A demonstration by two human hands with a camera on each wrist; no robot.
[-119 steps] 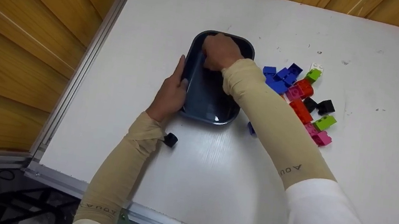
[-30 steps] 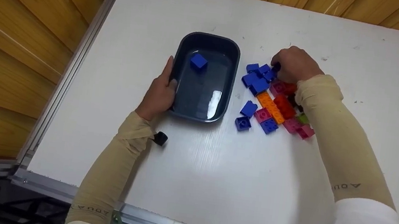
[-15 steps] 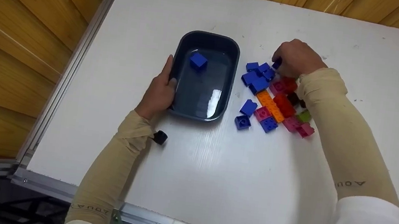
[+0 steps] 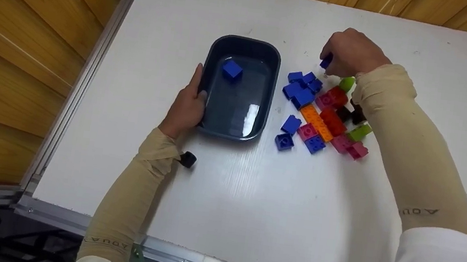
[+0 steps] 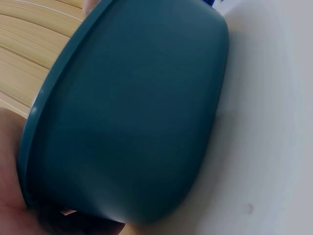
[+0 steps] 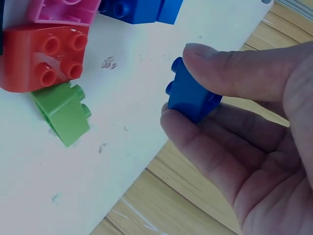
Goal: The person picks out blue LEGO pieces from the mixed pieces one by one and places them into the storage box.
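Observation:
My right hand pinches a small blue brick between thumb and fingers, lifted above the far end of the brick pile; the brick shows at the hand's left edge in the head view. My left hand grips the near left rim of a dark blue tub, whose outer wall fills the left wrist view. One blue brick lies inside the tub.
The pile right of the tub holds several blue, pink, red, orange, green and black bricks on the white table. A red brick and a green brick lie under my right hand. A small black piece rests by my left wrist.
Four seconds ago my right hand was inside the tub; it then went to the pile, took a blue brick and has now lifted it up and away. A blue brick lies in the tub.

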